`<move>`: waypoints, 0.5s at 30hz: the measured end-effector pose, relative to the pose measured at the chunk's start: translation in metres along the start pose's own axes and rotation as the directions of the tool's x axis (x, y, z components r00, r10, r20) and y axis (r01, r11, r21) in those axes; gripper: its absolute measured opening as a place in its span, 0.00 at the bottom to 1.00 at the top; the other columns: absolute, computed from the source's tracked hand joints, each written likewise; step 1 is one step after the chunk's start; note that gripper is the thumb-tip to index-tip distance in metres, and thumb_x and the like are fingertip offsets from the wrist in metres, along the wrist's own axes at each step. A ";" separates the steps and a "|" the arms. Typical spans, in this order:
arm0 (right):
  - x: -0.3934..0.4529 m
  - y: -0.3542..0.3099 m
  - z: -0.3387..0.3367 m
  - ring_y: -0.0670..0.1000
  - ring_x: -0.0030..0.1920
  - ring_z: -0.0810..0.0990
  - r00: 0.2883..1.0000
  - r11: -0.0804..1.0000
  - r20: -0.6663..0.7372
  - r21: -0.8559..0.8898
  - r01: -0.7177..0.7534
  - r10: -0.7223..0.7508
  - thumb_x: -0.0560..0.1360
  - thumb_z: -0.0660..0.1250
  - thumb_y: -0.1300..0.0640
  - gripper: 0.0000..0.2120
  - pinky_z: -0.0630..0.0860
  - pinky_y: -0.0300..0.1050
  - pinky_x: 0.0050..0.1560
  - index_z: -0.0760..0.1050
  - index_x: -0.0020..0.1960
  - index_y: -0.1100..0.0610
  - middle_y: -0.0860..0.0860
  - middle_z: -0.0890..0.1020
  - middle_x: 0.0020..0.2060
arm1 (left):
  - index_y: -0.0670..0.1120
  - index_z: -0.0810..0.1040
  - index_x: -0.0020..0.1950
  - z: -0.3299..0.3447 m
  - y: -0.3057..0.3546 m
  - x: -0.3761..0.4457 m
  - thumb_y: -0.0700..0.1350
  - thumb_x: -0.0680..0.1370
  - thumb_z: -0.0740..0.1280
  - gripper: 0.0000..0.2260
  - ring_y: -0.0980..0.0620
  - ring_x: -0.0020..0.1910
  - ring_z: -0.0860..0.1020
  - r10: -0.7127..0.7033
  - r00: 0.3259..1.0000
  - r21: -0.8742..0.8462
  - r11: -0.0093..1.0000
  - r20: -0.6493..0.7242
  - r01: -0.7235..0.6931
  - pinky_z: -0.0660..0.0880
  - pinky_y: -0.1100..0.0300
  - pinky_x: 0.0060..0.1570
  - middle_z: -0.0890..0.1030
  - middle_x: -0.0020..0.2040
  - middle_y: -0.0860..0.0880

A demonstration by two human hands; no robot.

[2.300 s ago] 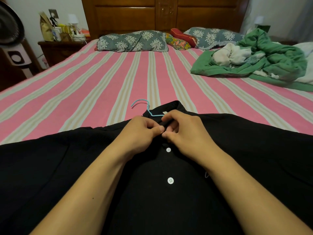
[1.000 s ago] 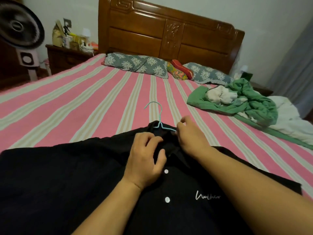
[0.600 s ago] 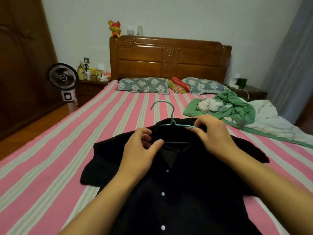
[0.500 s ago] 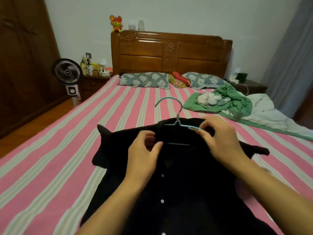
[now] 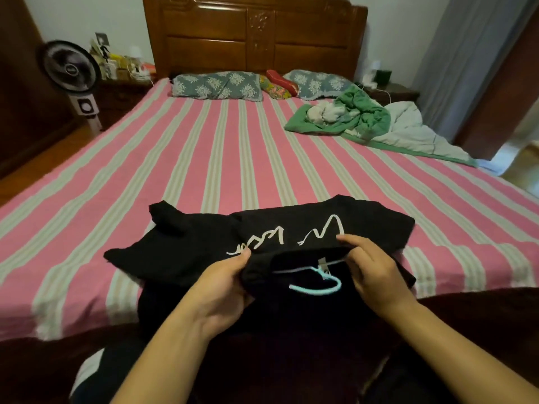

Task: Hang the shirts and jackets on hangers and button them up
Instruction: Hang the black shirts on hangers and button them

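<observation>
The left hand [image 5: 226, 284] pinches the collar edge of the black shirt [image 5: 291, 228] on its left side, thumb on top and fingers curled beneath the cloth. Directly right of that grip, between the two hands, the light blue hanger [image 5: 316, 282] sits inside the neck opening, its hook pointing toward the person. Right of the hanger, the right hand [image 5: 370, 272] pinches the opposite collar edge in the same manner. Both grips are therefore closed on the shirt, not on the hanger wire.

The shirt lies on the bed [image 5: 233, 158], its body spread beyond the grips, away from the person, with white lettering facing up. No buttons show on the visible side, so this appears to be the back of the garment.

Step in hand, as judged: the garment is already on its hanger and is being handled by the collar. Whether the front is fully buttoned cannot be told from this side. The next move likely calls for lifting by the hook or collar while keeping both shoulders seated on the hanger, then setting the shirt aside.

Surroundings, relative to the grips: far to the left stands a fan [image 5: 70, 71] beside a cluttered nightstand [image 5: 122, 88]. Ahead, at the headboard, lie pillows [image 5: 215, 84]. Ahead and right lies a heap of green and white clothing [image 5: 350, 118], well apart from the shirt. Nothing obstructs the lift; the loose left sleeve may drag or fold under.
</observation>
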State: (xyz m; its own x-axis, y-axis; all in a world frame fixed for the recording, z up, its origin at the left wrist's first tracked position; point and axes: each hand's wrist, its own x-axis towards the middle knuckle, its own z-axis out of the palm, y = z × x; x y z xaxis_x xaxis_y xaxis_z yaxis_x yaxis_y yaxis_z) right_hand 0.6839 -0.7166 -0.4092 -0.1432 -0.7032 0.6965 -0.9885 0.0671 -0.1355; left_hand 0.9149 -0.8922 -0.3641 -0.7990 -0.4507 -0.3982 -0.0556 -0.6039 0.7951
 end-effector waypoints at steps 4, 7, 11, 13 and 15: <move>-0.026 0.000 0.013 0.58 0.54 0.84 0.998 0.998 -0.010 -0.013 0.064 -0.064 0.78 0.63 0.69 0.05 0.80 0.51 0.58 0.73 0.51 0.60 0.60 0.84 0.52 | 0.48 0.80 0.55 -0.021 -0.028 0.003 0.56 0.81 0.67 0.13 0.50 0.48 0.82 0.181 0.942 0.672 0.738 -0.282 0.059 0.78 0.50 0.54 0.85 0.47 0.51; -0.038 -0.001 0.022 0.58 0.54 0.84 0.999 0.999 -0.014 -0.023 0.043 -0.044 0.77 0.65 0.70 0.05 0.79 0.54 0.60 0.79 0.48 0.66 0.60 0.84 0.53 | 0.50 0.76 0.54 -0.030 -0.054 -0.002 0.49 0.78 0.70 0.08 0.50 0.49 0.76 0.767 0.641 0.994 0.092 -0.038 -0.052 0.74 0.55 0.51 0.78 0.47 0.54; -0.040 -0.006 0.026 0.56 0.55 0.84 0.996 0.997 -0.048 0.011 0.072 -0.071 0.79 0.64 0.67 0.10 0.79 0.53 0.62 0.79 0.41 0.66 0.60 0.84 0.54 | 0.49 0.80 0.60 -0.017 -0.064 0.000 0.53 0.80 0.68 0.12 0.54 0.56 0.75 0.669 0.604 0.868 -0.128 0.432 -0.479 0.71 0.60 0.58 0.77 0.55 0.55; -0.039 -0.005 0.025 0.54 0.55 0.84 0.997 0.999 -0.066 0.032 0.027 -0.025 0.81 0.64 0.63 0.12 0.78 0.52 0.64 0.79 0.41 0.66 0.58 0.84 0.54 | 0.53 0.75 0.69 -0.015 -0.069 0.007 0.58 0.79 0.65 0.20 0.55 0.62 0.74 0.490 0.711 0.863 -0.257 0.504 -0.434 0.69 0.58 0.65 0.76 0.61 0.56; -0.036 -0.003 0.023 0.54 0.53 0.84 0.999 0.999 -0.053 0.051 0.004 -0.001 0.81 0.64 0.62 0.11 0.76 0.51 0.66 0.80 0.43 0.66 0.57 0.85 0.52 | 0.53 0.75 0.69 -0.016 -0.072 0.013 0.54 0.77 0.62 0.20 0.54 0.59 0.77 0.474 0.735 0.874 -0.302 0.485 -0.381 0.72 0.56 0.62 0.78 0.59 0.57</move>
State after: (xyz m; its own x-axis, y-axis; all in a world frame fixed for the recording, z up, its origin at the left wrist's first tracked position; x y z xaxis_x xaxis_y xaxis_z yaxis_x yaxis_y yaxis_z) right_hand 0.6935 -0.7079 -0.4499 -0.1442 -0.6646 0.7332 -0.9853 0.0282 -0.1683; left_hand 0.9182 -0.8649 -0.4338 -0.9039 -0.2987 0.3060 -0.2016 0.9288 0.3111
